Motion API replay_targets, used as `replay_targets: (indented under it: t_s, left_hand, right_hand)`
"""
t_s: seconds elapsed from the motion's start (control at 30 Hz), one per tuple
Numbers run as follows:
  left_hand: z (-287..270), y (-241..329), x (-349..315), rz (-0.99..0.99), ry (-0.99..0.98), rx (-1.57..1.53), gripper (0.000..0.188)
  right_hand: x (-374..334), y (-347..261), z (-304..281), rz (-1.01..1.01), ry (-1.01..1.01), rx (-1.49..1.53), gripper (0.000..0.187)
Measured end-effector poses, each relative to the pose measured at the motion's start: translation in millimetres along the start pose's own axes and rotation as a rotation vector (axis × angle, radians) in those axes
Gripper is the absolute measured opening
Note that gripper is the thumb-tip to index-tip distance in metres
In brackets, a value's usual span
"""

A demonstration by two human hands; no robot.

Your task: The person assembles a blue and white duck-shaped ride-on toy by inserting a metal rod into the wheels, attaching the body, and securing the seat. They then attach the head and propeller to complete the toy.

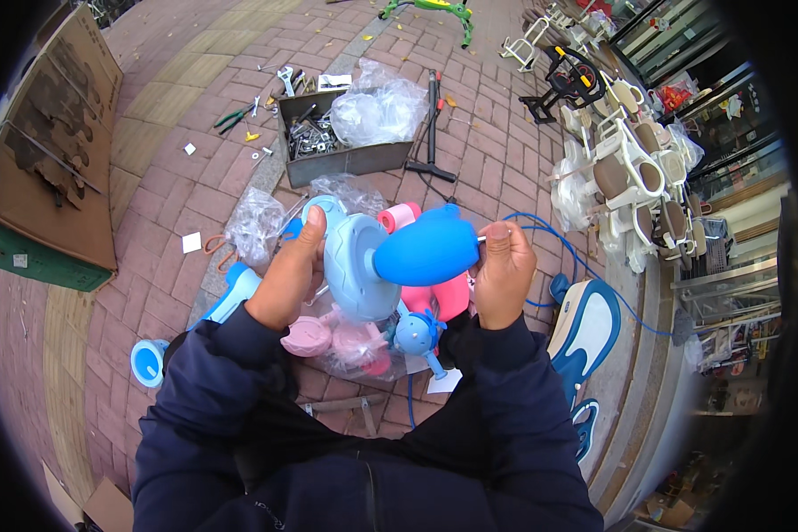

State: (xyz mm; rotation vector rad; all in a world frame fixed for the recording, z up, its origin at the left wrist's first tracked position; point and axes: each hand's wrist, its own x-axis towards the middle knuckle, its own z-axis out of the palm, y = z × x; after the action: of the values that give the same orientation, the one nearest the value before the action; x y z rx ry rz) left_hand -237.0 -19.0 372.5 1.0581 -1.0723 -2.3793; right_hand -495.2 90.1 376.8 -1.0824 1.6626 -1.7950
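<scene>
My left hand is closed on the edge of a light blue round plastic part with a zigzag groove, thumb on top. Against its right side sits a smooth, bright blue rounded plastic piece. At that piece's right end my right hand pinches a thin metal rod between thumb and fingers. Below the hands lie pink plastic parts, partly in clear film, and a blue part with a round head. A pink cylinder shows behind the held pieces.
A metal toolbox of loose hardware, topped with a plastic bag, stands ahead. Pliers and an adjustable wrench lie nearby. A large cardboard box is at left; a blue-white board and white frames are at right.
</scene>
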Motion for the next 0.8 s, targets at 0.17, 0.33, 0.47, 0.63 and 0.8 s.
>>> replay_targets:
  t_s: [0.17,0.33,0.47,0.63,0.8]
  left_hand:
    - [9.6,-13.3,1.1,-0.015,0.067,0.003,0.037]
    - [-1.0,-18.7,2.2,0.007,0.13,-0.18,0.029]
    - [-30.5,6.8,3.1,0.202,0.362,-0.182,0.019]
    - [-70.1,45.6,-21.5,0.522,0.544,-0.167,0.016]
    - [-91.5,54.9,-28.8,0.533,0.639,-0.423,0.018]
  right_hand:
    - [-0.3,-7.4,12.1,-0.128,-0.078,-0.116,0.042]
    - [14.2,-14.5,14.1,-0.119,-0.204,0.162,0.047]
    - [36.2,5.3,-1.1,0.039,0.071,0.216,0.046]
    - [29.6,105.8,23.1,0.481,-0.281,-0.143,0.028]
    - [0.3,249.6,73.0,0.388,-0.537,-0.605,0.033]
